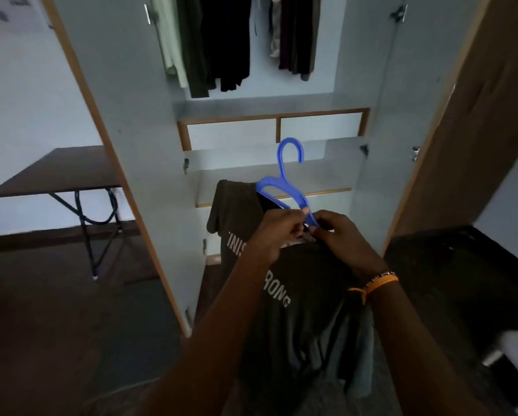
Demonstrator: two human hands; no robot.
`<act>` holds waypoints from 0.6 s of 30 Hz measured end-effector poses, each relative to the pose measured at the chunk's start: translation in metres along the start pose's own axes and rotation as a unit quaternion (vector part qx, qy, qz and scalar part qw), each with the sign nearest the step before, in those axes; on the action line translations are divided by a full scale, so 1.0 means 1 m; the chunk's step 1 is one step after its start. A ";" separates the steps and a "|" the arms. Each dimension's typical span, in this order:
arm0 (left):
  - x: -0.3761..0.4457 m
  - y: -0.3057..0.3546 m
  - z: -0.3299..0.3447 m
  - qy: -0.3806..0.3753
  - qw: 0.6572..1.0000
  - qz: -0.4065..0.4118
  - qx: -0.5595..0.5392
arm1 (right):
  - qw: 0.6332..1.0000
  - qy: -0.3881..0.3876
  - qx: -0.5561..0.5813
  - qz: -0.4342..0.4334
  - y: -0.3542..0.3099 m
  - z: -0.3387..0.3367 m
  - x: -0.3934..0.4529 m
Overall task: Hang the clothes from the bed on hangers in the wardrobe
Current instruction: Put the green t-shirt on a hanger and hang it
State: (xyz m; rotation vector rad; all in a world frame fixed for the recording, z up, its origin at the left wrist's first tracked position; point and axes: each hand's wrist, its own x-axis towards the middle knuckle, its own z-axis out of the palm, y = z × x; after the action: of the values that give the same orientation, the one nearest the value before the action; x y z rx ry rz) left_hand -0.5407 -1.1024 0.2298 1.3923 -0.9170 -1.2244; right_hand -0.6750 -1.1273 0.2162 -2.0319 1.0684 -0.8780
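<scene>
Olive T-shirt (296, 295) collar is pinched by left hand (274, 235) and right hand (342, 241) around blue hanger (284, 181).

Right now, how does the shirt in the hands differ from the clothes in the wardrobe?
The olive T-shirt is only half on the blue hanger, held low by both hands; the hanging clothes already hang high in the wardrobe. The T-shirt shows white letters; the hanging clothes show no print. Most are dark.
</scene>
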 end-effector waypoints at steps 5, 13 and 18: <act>0.116 0.033 0.034 0.033 0.997 -0.002 -0.072 | 0.998 0.049 0.027 0.010 0.064 -0.065 0.074; 0.277 0.103 0.057 0.039 0.995 -0.004 -0.088 | 0.995 -0.005 -0.084 -0.046 0.106 -0.119 0.212; 0.375 0.141 0.054 0.009 0.992 0.075 -0.105 | 0.988 0.123 -0.072 -0.059 0.132 -0.137 0.315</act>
State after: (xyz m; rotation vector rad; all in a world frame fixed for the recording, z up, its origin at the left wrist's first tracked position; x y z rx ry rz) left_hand -0.5102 -1.4998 0.2956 1.1459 -0.8392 -1.1577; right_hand -0.7005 -1.4910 0.2646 -2.1649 1.1836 -1.1668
